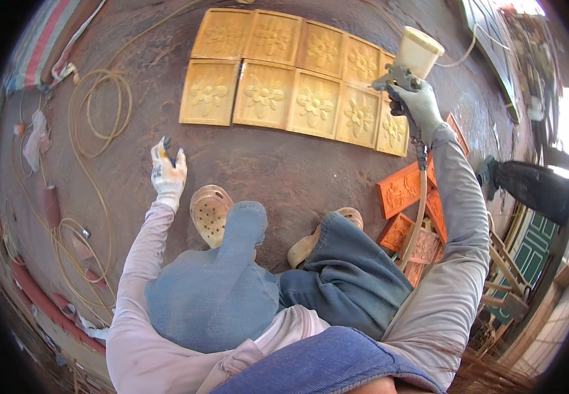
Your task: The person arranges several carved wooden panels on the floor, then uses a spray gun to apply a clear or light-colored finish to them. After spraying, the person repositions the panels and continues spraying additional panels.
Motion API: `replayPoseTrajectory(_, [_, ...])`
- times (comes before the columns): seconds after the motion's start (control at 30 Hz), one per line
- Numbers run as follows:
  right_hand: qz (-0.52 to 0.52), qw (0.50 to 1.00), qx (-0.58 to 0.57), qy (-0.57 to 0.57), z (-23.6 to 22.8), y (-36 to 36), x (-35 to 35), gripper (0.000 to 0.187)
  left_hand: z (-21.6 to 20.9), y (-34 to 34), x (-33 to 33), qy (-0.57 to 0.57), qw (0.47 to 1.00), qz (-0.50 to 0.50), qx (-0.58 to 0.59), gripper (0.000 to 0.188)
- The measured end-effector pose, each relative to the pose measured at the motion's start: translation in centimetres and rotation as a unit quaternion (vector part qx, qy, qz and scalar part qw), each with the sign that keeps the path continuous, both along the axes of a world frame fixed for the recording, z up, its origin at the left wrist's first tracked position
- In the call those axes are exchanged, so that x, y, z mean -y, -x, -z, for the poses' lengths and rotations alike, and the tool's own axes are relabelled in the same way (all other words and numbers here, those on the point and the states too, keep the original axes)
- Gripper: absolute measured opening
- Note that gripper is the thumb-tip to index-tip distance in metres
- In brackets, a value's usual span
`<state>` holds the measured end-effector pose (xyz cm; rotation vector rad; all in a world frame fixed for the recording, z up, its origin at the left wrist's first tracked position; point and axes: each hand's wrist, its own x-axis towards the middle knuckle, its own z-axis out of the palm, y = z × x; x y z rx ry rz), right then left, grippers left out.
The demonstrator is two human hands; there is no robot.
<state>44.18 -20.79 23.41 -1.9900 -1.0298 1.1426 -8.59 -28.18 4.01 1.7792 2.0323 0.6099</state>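
My gloved right hand [417,105] is wrapped round a spray gun [399,80] with a whitish cup [419,52] on top. From its handle an air hose [421,197] runs down beside my right forearm. The gun hangs over the right end of two rows of yellow carved panels [263,94], each with a raised flower, lying on the floor. My gloved left hand [168,172] is held apart from the panels, nearer to me, its fingers partly spread and nothing in them.
Orange carved panels [402,187] lie in a loose heap at the right. Coiled hose [100,115] spreads over the floor on the left. Another person's dark-clad leg [537,187] stands at the right, near a wooden frame [509,269] and a green panelled door [532,246].
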Motion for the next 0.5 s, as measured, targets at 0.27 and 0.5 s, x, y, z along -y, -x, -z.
replayPoseTrajectory(0.27, [0.032, 0.937, 0.348, 0.022, 1.7, -10.4, 7.5, 0.035, -2.1, -3.6, 5.1, -0.003, 0.982, 0.176, 0.06, 0.042])
replayPoseTrajectory(0.5, [0.049, 0.993, 0.108, 0.014, 1.8, -2.8, 7.2, 0.036, -3.1, -7.1, 8.7, 0.195, 0.876, 0.424, 0.122, 0.033])
